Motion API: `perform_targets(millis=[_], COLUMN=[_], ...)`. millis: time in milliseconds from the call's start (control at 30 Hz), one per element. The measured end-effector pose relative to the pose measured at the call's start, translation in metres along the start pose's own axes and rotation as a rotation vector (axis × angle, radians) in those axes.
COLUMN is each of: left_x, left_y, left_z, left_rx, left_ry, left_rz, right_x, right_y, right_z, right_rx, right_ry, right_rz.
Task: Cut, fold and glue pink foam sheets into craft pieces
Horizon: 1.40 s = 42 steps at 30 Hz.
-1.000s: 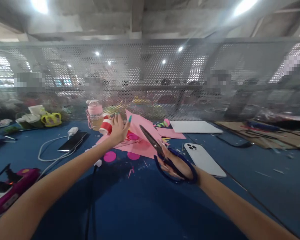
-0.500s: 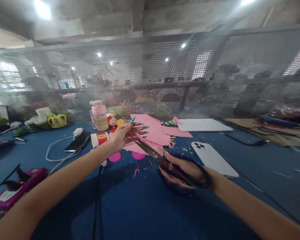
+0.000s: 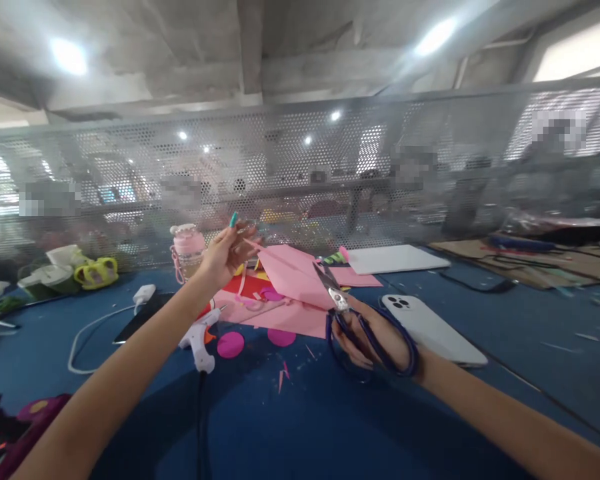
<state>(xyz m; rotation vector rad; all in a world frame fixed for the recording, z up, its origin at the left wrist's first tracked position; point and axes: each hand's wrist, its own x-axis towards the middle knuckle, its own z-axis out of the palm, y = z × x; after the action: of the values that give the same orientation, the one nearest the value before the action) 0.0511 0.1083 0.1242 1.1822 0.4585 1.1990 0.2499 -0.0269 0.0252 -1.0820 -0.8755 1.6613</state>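
Observation:
My right hand (image 3: 380, 337) grips blue-handled scissors (image 3: 353, 320), blades pointing up and away over a pile of pink paper sheets (image 3: 290, 280) on the blue table (image 3: 290, 413). My left hand (image 3: 225, 253) is raised above the pile, pinching a thin strip of pink paper (image 3: 245, 277) that hangs down from its fingers. Two magenta paper discs (image 3: 230, 345) lie on the table in front of the pile. A white glue gun (image 3: 200, 337) lies under my left forearm.
A white phone (image 3: 433, 320) lies face down right of my right hand. A pink bottle (image 3: 187, 247), a black phone with charger cable (image 3: 135, 323), green and white cups (image 3: 80, 273), white sheets (image 3: 395, 259) and a perforated metal screen (image 3: 330, 173) stand behind. A purple toy (image 3: 10, 433) sits at lower left.
My left hand has lifted from the pink pile, drawing a thin strip up with it. The scissors have swung from lying low toward the paper to pointing upward. The view shifted slightly.

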Motion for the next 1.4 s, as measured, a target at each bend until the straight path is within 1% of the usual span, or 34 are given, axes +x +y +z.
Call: perform_targets(millis=[100,233,333,467,533,600,667,733,767,833,867,900,933,967,1000,1033,1100,1133,1167,1200,1300,1400], left_x=[-0.002,-0.003,-0.002,-0.002,-0.002,-0.001,0.003,0.011,0.015,0.022,0.023,0.023,0.02,0.016,0.01,0.003,-0.01,-0.016,-0.02,-0.023,-0.025,-0.022], left_y=[-0.007,-0.013,-0.017,-0.021,-0.022,-0.023,-0.02,-0.015,-0.01,-0.001,0.004,0.008,0.01,0.01,0.008,0.005,-0.006,-0.013,-0.019,-0.024,-0.035,-0.039], left_z=[-0.002,-0.006,-0.008,-0.008,-0.008,-0.009,-0.012,-0.019,-0.023,-0.03,-0.032,-0.033,-0.032,-0.029,-0.024,-0.018,-0.007,-0.003,0.0,0.002,0.0,-0.005], left_rx=[-0.009,0.007,0.019,0.041,0.063,0.094,0.152,0.24,0.296,0.421,0.521,0.631,0.75,0.859,0.946,1.012,1.088,1.083,1.075,1.078,1.073,1.048], left_ry=[-0.057,-0.131,-0.158,-0.202,-0.222,-0.221,-0.188,-0.095,-0.027,0.122,0.139,0.107,0.027,-0.084,-0.212,-0.399,-0.692,-0.787,-0.842,-0.869,-0.84,-0.823], left_rz=[-0.049,-0.091,-0.127,-0.166,-0.179,-0.171,-0.139,-0.07,-0.011,0.157,0.266,0.343,0.36,0.318,0.228,0.143,0.046,0.01,-0.027,-0.067,-0.179,-0.224], right_x=[0.001,0.002,0.007,0.017,0.02,0.022,0.021,0.019,0.018,0.015,0.014,0.013,0.012,0.011,0.009,0.008,0.005,0.004,0.003,0.002,0.0,0.001], right_y=[0.0,0.003,0.007,0.008,0.007,0.005,0.002,0.001,0.0,-0.001,-0.001,-0.001,-0.001,0.0,0.001,0.002,0.003,0.003,0.004,0.004,0.003,0.002], right_z=[0.002,0.001,-0.006,-0.02,-0.027,-0.032,-0.035,-0.035,-0.034,-0.032,-0.03,-0.028,-0.026,-0.024,-0.021,-0.019,-0.014,-0.012,-0.011,-0.01,-0.008,-0.008], right_rx=[0.128,0.154,0.131,0.06,0.022,-0.036,-0.087,-0.108,-0.108,-0.114,-0.127,-0.146,-0.164,-0.178,-0.187,-0.191,-0.187,-0.189,-0.192,-0.195,-0.179,-0.133], right_ry=[-0.045,-0.064,-0.059,-0.072,-0.048,0.008,0.06,0.076,0.076,0.065,0.051,0.032,0.014,0.002,-0.002,0.0,0.02,0.028,0.031,0.031,0.036,0.047], right_rz=[-0.141,-0.18,-0.191,-0.226,-0.25,-0.283,-0.327,-0.36,-0.37,-0.368,-0.366,-0.365,-0.37,-0.38,-0.392,-0.402,-0.418,-0.425,-0.434,-0.444,-0.464,-0.471])
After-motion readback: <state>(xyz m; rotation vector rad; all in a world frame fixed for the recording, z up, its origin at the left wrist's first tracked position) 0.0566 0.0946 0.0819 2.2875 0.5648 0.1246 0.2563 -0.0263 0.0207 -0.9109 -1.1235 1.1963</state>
